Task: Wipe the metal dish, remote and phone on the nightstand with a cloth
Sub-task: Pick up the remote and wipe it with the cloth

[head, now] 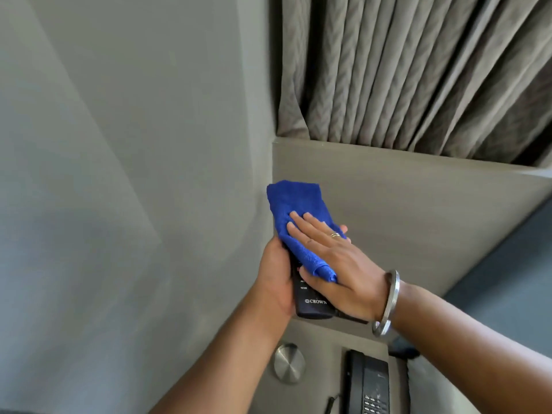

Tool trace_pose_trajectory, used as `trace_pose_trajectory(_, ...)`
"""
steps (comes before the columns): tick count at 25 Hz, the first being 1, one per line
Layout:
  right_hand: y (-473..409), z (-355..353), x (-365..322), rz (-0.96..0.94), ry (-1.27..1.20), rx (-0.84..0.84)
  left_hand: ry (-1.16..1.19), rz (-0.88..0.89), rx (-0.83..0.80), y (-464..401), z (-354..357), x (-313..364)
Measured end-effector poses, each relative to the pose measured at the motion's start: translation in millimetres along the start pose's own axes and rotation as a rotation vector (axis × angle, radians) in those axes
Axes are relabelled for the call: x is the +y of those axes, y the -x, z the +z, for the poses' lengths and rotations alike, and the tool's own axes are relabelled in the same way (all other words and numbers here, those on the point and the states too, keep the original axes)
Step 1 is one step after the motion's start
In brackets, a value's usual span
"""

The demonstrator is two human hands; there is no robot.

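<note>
A black remote [312,303] marked CROWN is held up in the air by my left hand [276,273], which grips it from the left side. My right hand [331,255] lies flat on a blue cloth [294,213] and presses it onto the remote's upper half, which the cloth hides. Below, on the nightstand [322,339], sits a round brushed metal dish [289,363]. To its right lies a black phone [369,383] with a keypad.
A grey wall fills the left side. A taupe panel [403,210] rises behind the nightstand, with pleated curtains [418,70] above it. A thin black cord [330,404] lies at the nightstand's front. A steel bangle is on my right wrist.
</note>
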State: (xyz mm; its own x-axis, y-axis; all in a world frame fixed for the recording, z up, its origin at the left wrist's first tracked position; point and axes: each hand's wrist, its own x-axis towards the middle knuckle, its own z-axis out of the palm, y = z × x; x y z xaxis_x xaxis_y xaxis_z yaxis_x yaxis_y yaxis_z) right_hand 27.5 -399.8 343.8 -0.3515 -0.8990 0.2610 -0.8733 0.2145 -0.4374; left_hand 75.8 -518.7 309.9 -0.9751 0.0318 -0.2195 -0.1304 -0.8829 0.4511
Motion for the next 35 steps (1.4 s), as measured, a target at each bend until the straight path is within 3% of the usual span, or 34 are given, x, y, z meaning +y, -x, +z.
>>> trace_pose_trajectory(2,4,2,-8,-0.001,-0.018,-0.038,0.115,-0.005,0.040,-3,-8,-4)
trace_pose_trajectory(7,35,8,-17,0.117,-0.185,-0.147,0.028,-0.153,0.167,3,-35,-33)
trace_pose_trajectory(11,60,12,-21,0.178,-0.268,-0.172,0.261,-0.203,0.074,-12,-34,-52)
trace_pose_trajectory(13,69,3,-19,0.176,-0.284,-0.159,0.398,-0.175,0.069,-13,-41,-62)
trace_pose_trajectory(16,79,0,-22,0.061,-0.316,-0.202,0.531,-0.090,-0.075,-19,-46,-62)
trace_pose_trajectory(19,87,14,-21,0.052,-0.374,-0.294,0.633,0.061,0.228,-52,-35,-30)
trace_pose_trajectory(21,93,12,-11,0.173,-0.536,-0.315,0.544,0.034,0.150,-66,-22,-8)
trace_pose_trajectory(25,92,-19,13,0.879,-0.953,0.132,0.230,0.036,0.041,-57,-34,-2)
trace_pose_trajectory(27,86,-32,30,1.072,-1.022,0.266,0.163,0.095,0.032,-50,-37,1)
trace_pose_trajectory(31,67,-57,36,1.061,-0.947,0.424,0.013,0.168,0.043,-35,-41,10)
trace_pose_trajectory(35,33,-60,9,0.782,-0.759,0.426,-0.149,0.270,0.063,-21,-26,11)
